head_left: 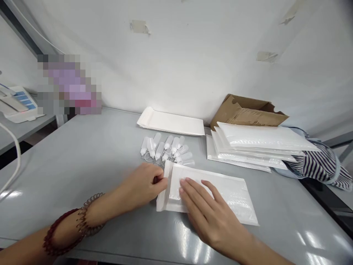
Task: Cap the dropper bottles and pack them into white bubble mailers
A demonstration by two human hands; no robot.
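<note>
A white padded envelope lies flat on the grey table, its flap unfolded toward the left. My left hand is closed, with thumb and forefinger pinched at the outer edge of that flap. Anything thin between those fingertips is too small to make out. My right hand rests flat on the envelope, fingers stretched out and pointing to the flap. Just behind the envelope sits a cluster of small translucent squeeze bottles with white tips.
Several filled padded envelopes are piled at the right, in front of an open cardboard box. A flat stack of white envelopes lies by the wall. Striped cloth bunches at the right edge; a white cable hangs at the left.
</note>
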